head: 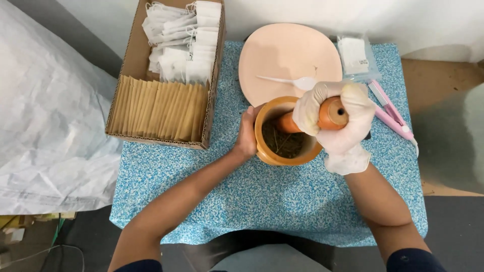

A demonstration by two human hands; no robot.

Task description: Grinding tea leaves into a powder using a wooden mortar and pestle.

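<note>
Grinding is the step in hand: at frame centre the gloved right hand (337, 120) is wrapped tight round the orange pestle (322, 117), its tip down among dried herbs (285, 142); the bare left hand (247, 136) cups the wooden mortar (282, 132) on the blue table (272, 196); pressing likely needs that bracing

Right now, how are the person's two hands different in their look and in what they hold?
The right hand wears a thin pale glove; the left hand is bare. The right hand grips the orange wooden pestle from above, its end down in the mortar; the left hand holds the mortar's outer wall from the side. Both hands meet at the same mortar on the blue speckled table.
</note>
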